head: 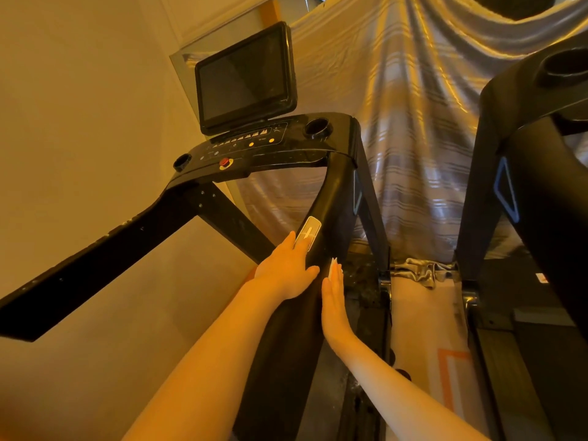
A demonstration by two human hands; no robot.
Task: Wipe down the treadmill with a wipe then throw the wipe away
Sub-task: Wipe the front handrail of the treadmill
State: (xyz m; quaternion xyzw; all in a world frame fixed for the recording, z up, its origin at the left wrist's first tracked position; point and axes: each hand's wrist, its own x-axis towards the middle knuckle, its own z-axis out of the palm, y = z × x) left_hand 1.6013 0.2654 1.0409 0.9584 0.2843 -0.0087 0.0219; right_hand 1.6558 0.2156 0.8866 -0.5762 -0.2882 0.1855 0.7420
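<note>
A black treadmill (331, 192) stands before me, with a dark screen (245, 76), a console with a red stop button (225, 162) and two cup holders. My left hand (288, 268) lies flat on top of the right handrail, fingertips touching its silver sensor plate (308, 233). My right hand (333, 302) presses with straight fingers against the outer side of the same rail. A small white wipe (332, 268) shows at its fingertips, between the fingers and the rail.
The left handrail (95, 259) runs down to the lower left. A second black treadmill (537, 173) stands close on the right. A shiny striped curtain (413, 128) hangs behind both machines. A plain wall (79, 106) fills the left side.
</note>
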